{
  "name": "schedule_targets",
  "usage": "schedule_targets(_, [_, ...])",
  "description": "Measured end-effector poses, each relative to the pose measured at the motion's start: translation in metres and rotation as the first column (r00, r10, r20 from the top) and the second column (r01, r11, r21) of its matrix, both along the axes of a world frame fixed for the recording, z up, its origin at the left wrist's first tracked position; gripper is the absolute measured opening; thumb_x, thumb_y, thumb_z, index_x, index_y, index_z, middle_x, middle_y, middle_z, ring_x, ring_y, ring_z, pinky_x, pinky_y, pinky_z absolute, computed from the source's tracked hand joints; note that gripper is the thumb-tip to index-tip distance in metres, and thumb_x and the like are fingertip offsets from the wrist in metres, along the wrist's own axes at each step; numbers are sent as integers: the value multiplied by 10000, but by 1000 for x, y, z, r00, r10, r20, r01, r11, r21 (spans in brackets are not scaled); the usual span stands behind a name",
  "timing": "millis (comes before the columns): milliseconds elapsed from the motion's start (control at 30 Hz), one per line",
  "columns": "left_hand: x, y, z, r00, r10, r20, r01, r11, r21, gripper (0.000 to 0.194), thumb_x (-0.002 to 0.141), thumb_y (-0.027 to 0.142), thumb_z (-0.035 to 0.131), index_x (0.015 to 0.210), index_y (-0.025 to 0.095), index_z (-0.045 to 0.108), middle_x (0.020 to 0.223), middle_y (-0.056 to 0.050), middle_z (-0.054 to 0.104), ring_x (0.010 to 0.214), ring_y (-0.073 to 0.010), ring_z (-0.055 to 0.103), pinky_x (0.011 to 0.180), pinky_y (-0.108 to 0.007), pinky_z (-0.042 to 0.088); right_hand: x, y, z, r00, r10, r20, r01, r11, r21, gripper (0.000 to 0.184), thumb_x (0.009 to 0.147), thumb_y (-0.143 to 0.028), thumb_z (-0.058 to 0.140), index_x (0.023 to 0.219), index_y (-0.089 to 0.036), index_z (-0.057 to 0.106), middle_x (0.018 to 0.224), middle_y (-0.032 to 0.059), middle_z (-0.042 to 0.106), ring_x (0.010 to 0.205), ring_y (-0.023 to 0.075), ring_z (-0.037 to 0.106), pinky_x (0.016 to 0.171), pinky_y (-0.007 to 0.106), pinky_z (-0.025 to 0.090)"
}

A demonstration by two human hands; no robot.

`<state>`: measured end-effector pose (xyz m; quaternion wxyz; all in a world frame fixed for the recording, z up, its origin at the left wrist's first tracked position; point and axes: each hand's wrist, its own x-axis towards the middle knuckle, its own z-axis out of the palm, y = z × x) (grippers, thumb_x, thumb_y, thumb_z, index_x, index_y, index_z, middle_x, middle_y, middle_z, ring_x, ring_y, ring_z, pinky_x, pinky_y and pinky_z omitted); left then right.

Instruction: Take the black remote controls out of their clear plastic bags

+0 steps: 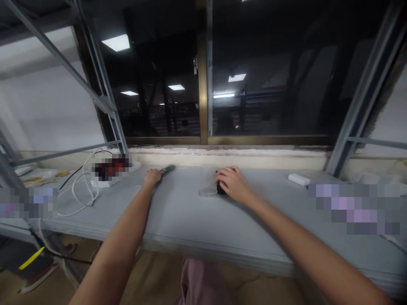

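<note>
On the far left part of the grey shelf, my left hand (154,176) is closed round the near end of a long dark object (169,169), whose exact kind I cannot make out. My right hand (233,183) curls its fingers over a small black object (219,187), which it mostly hides. A clear plastic case or package (207,187) lies directly to the left of that black object, on the shelf. Whether the two are joined cannot be seen.
Grey shelf top (187,220) runs below a dark window (270,76). White cables (76,190) and a white box (110,182) lie at left. A white block (299,180) and a blurred-out purple item (352,207) are at right. Metal posts (359,93) flank the window.
</note>
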<state>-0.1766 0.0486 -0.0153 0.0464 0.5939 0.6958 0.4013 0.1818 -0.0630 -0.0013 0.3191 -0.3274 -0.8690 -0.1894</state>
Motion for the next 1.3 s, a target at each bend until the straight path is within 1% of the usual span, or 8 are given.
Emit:
schedule_targets(100, [2, 6, 10, 976, 122, -180, -170, 943, -285, 301, 675, 324, 710, 578, 163, 475, 881, -219, 664, 1037, -373, 583, 772, -371, 452, 0, 1, -1, 1000, -6, 11, 6, 1000, 3, 195, 826, -62, 488, 800, -198, 625, 920, 23, 653, 918, 173, 543, 867, 345, 286])
schedule_targets(167, [6, 6, 17, 976, 75, -205, -144, 928, -344, 298, 617, 324, 753, 572, 168, 502, 814, -186, 677, 994, -368, 606, 737, -359, 461, 0, 1, -1, 1000, -5, 19, 5, 1000, -2, 198, 828, -61, 486, 804, -198, 626, 917, 23, 652, 916, 170, 543, 873, 343, 285])
schedule_targets(300, [30, -5, 30, 972, -27, 235, 132, 886, -445, 224, 671, 313, 713, 592, 160, 569, 581, -79, 636, 721, -256, 648, 607, -298, 479, -1, -2, -1, 1000, 2, 8, -2, 1000, -18, 202, 840, -66, 477, 828, -194, 632, 927, 29, 652, 913, 172, 547, 880, 344, 288])
schedule_targets(433, [81, -16, 48, 498, -190, 846, 502, 859, -103, 185, 817, 277, 597, 710, 126, 599, 561, -20, 618, 508, -103, 558, 537, -211, 469, -5, -7, 2, 999, 38, -35, -37, 999, 22, 263, 850, -67, 457, 991, -204, 630, 972, 39, 651, 941, 181, 545, 871, 339, 304])
schedule_targets(533, [128, -14, 56, 212, -244, 946, 460, 879, 123, 164, 836, 148, 560, 672, 137, 561, 546, 1, 599, 476, -79, 554, 553, -179, 485, -7, -11, 5, 998, 44, -45, -40, 996, 81, 290, 871, -95, 452, 1092, -209, 601, 1005, 48, 648, 954, 192, 536, 860, 339, 311])
schedule_targets(667, [170, -9, 46, 24, -293, 956, 441, 861, 253, 116, 819, 113, 603, 709, 123, 567, 581, -3, 616, 472, -67, 559, 503, -155, 453, -4, -10, 6, 998, -10, -56, 18, 987, 157, 291, 889, -132, 465, 1141, -218, 581, 1067, 53, 639, 975, 199, 525, 868, 355, 300])
schedule_targets(867, [173, -10, 20, -46, -237, 970, 458, 858, 231, 136, 876, 146, 541, 745, 127, 575, 587, -10, 630, 473, -81, 564, 500, -171, 452, 0, 1, 0, 995, -95, -21, 98, 972, 215, 191, 890, -174, 496, 1021, -226, 625, 1057, 44, 636, 959, 198, 523, 860, 367, 289])
schedule_targets(1300, [168, -3, 9, -129, -162, 978, 475, 856, 204, 211, 930, 159, 405, 886, 96, 602, 624, -46, 625, 539, -125, 569, 593, -234, 469, 9, 0, 3, 980, -197, -34, 197, 922, 333, 194, 872, -193, 543, 1009, -275, 655, 1194, 41, 602, 1059, 219, 489, 873, 381, 272])
